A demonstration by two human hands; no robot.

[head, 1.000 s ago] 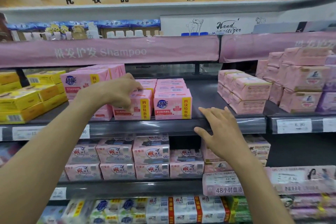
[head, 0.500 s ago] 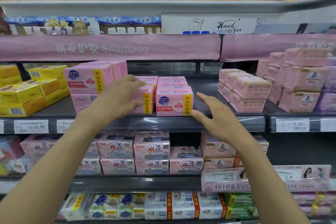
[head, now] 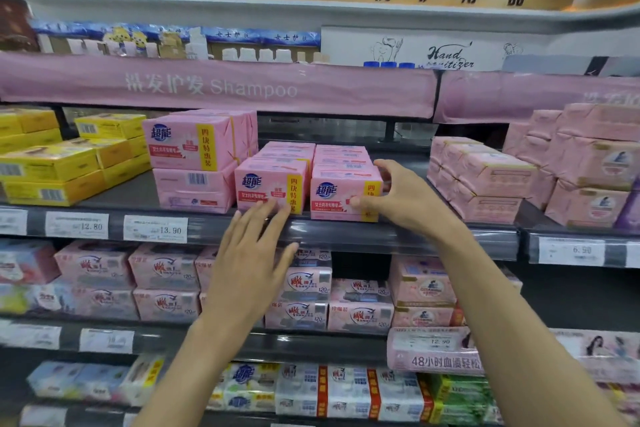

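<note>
- Two pink soap packs are being handled in the head view. Both stand side by side at the front of the upper shelf (head: 339, 236).
- The right-hand pack (head: 332, 194) is gripped at its right front corner by the right hand (head: 401, 199), with the thumb on the printed face and the fingers curled over the side.
- The middle pack (head: 266, 184) is only touched low on its front by the straight fingertips of the left hand (head: 249, 274), which is spread flat and holds nothing.
- A twist is likely if the right-hand pack is drawn out by that one corner. It could then be tipped over the shelf lip onto the lower packs (head: 304, 288).
- The middle pack could be dragged forward along with it, since the two appear to touch and the flat left hand offers little restraint.
- The two-high stack (head: 194, 163) just to the left could be knocked if the left hand is raised carelessly.
- Half a second earlier the left hand was curled over the top of the middle pack; it has since been lowered and flattened.
- The right hand, which lay flat at the shelf edge then, has been lifted and closed on the pack.
</note>
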